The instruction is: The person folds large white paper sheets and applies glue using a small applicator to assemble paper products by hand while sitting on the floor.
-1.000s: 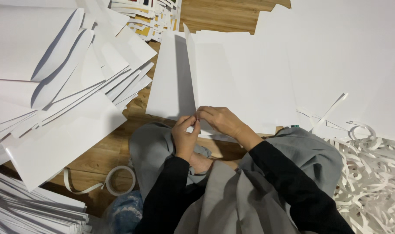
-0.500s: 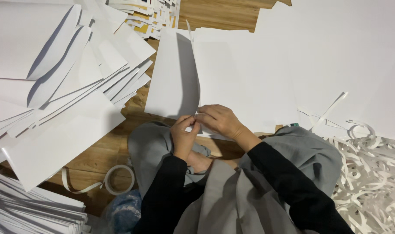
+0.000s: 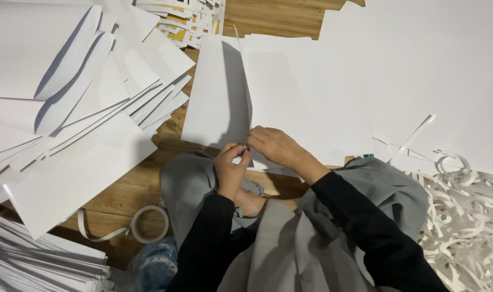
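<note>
Wooden floor [image 3: 122, 189], both hands' fingers [image 3: 231, 151] pinching folded white card [image 3: 216, 97] — crease upright, near edge.

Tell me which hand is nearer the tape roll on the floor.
Left. The left hand pinches the near edge of the folded white sheet, up and right of the tape roll. The right hand is on the same edge, farther right of the roll.
</note>
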